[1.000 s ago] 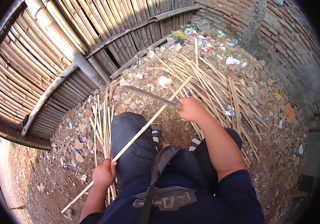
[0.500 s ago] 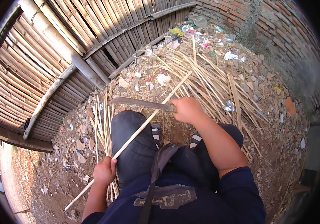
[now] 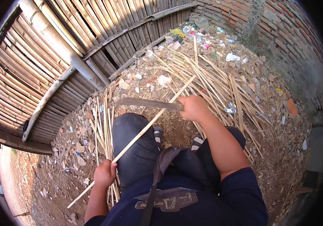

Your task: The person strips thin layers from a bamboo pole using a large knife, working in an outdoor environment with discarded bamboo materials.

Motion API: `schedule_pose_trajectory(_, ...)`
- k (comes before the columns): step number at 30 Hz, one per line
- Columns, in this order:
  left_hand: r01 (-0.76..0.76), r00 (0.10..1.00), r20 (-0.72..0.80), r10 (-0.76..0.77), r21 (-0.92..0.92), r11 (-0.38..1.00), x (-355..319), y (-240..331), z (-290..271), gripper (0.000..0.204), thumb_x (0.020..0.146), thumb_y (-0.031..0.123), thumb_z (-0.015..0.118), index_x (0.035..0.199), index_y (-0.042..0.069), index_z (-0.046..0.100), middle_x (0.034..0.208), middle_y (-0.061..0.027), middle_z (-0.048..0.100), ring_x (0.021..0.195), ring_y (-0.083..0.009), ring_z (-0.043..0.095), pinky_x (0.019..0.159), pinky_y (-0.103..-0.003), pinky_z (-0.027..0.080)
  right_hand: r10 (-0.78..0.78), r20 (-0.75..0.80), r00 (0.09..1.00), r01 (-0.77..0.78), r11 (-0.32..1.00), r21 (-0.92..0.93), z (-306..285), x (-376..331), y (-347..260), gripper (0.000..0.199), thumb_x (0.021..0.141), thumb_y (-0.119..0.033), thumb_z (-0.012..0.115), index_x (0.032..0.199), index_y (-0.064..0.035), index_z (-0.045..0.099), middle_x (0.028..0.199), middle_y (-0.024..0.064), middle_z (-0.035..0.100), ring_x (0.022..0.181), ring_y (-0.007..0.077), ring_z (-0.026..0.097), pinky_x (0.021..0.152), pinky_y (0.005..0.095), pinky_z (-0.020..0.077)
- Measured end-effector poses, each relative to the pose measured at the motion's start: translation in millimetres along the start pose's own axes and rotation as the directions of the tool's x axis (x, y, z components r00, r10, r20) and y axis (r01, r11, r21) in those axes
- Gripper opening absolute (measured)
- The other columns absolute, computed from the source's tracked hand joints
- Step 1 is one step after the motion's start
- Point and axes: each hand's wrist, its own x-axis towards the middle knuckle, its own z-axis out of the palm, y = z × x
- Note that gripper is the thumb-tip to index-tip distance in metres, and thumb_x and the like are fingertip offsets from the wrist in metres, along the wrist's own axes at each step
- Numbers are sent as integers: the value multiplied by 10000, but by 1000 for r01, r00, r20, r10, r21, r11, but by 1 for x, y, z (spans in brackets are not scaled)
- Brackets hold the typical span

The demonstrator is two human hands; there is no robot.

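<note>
My left hand (image 3: 104, 174) grips a long pale bamboo strip (image 3: 142, 132) low at the left; the strip runs diagonally up to the right across my dark trouser knee (image 3: 133, 145). My right hand (image 3: 193, 107) is closed on the handle of a long dark machete (image 3: 146, 103), whose blade lies level, pointing left and crossing the strip just above my knee. My striped sandals (image 3: 197, 140) show on the dirt between my legs.
A bundle of cut bamboo strips (image 3: 103, 128) lies on the ground left of my knee. A big heap of loose strips (image 3: 214, 79) spreads ahead and right. A bamboo fence (image 3: 56, 56) curves along the left; a brick wall (image 3: 282, 34) stands at right. Rubble and litter cover the dirt.
My right hand has brought the machete down toward my knee, so the blade now crosses the strip lower. My left hand holds the strip in nearly the same place.
</note>
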Motion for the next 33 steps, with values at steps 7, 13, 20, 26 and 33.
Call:
schedule_pose_trajectory(7,18,1000,9,-19,49,999,1,13,-19,359,1024,381,571,867,60,533,650,-224,633,617,-466,642,566,-567,501,292,-16,956,-283,940,189,-4,11,28,318,787,-208,693,1084,-98,723,987,184,730,952,373,703,828,479,563)
schedule_pose_trajectory(13,6,1000,14,-6,-4,1000,7,-13,-1,363,1026,381,566,860,60,535,662,-226,638,641,-473,643,576,-566,502,33,11,999,-34,999,42,8,7,17,362,787,-205,694,1128,-84,717,959,186,740,929,384,708,835,485,563)
schedule_pose_trajectory(20,-9,1000,2,9,93,996,11,4,-26,360,1028,372,563,852,60,522,656,-230,628,640,-478,634,575,-569,494,168,-115,979,-148,976,159,2,5,34,288,765,-194,713,1032,-85,714,930,201,722,906,401,699,799,492,559)
schedule_pose_trajectory(26,-47,999,-10,48,41,998,7,-11,-7,352,1020,369,572,853,64,519,643,-225,617,618,-476,623,572,-576,487,205,-70,976,-183,954,235,18,14,68,269,778,-212,718,1021,-97,714,878,197,725,890,386,708,780,485,560)
schedule_pose_trajectory(33,-17,1000,-9,18,104,994,6,-8,-26,331,1007,334,593,830,65,515,649,-214,616,622,-469,620,574,-569,483,116,-151,982,-108,992,61,-8,2,27,319,779,-204,718,1082,-108,730,982,210,729,927,374,714,821,485,566)
